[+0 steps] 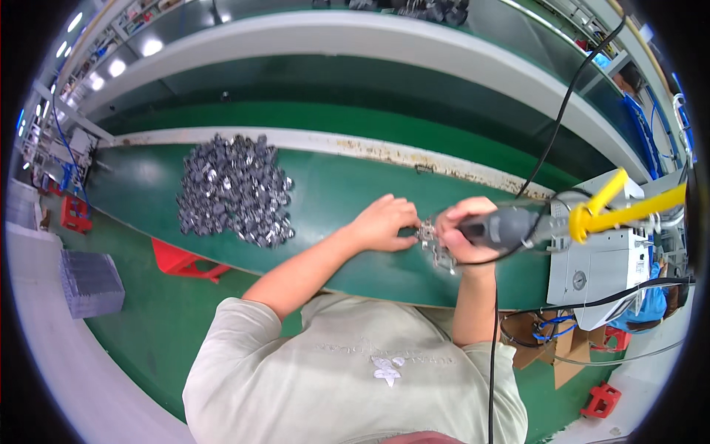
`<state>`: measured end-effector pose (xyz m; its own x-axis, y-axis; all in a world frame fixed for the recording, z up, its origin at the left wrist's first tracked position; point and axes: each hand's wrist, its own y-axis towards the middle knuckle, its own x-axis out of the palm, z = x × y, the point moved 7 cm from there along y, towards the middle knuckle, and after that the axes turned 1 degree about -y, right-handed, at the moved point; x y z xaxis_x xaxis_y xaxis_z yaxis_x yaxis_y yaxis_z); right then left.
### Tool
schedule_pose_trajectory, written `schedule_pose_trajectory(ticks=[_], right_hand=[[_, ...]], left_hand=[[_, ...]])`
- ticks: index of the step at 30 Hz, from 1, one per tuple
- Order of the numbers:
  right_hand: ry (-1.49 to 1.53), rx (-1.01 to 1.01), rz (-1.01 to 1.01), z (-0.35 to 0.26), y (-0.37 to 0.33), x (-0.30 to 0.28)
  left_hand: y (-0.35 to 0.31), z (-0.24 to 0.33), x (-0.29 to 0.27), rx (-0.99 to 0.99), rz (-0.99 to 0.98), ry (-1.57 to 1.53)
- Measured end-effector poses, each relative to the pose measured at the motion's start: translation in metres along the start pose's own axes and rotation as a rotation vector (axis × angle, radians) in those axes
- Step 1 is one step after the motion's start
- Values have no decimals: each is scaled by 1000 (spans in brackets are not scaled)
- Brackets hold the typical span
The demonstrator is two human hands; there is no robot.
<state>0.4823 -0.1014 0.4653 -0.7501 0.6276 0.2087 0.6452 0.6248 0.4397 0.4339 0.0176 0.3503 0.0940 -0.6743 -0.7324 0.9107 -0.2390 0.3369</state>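
Observation:
My right hand (466, 231) is wrapped round a grey power screwdriver (509, 228), whose working tip is hidden below the hand. A small metal fixture (441, 257) sits on the green tabletop beneath and beside that hand. Just left of it, my left hand (386, 223) rests low over the table with curled fingers. Its thumb and fingertips close in at the fixture's left edge; what lies between them is too small to make out. Farther left spreads a large heap of small black and silver parts (235, 191), apart from both hands.
A yellow arm (629, 209) and black cables hang at the right by the screwdriver. Behind them stands a white machine with a gauge (599, 274). A pale raised ledge (355, 146) borders the table's far side. Red stools (186, 260) and a cardboard box (569, 355) are below.

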Motion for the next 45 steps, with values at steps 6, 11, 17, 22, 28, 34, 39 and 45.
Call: schedule_pose_trajectory(ticks=[6,11,17,22,28,34,39,45], right_hand=[[168,51,25,-14,6,-11],[241,82,39,-8,-9,-20],[22,125,129,-20,-3,-21],[-269,275,19,-19,2,-16],[-257,256,45,-19,5,0],[-317,63,163,-36,-3,15],[-417,50,165,-39,-6,19],[-433,80,211,-34,-14,3]], left_hand=[[-2,2,-7,3,-9,20],[-3,2,-7,2,-8,18],[-8,9,-5,-44,108,-8],[-8,14,-11,-70,142,41],[-7,22,-11,-56,161,140],[-11,-5,6,-94,117,62],[-5,-2,2,-158,63,-23],[-7,15,-12,-100,133,26]])
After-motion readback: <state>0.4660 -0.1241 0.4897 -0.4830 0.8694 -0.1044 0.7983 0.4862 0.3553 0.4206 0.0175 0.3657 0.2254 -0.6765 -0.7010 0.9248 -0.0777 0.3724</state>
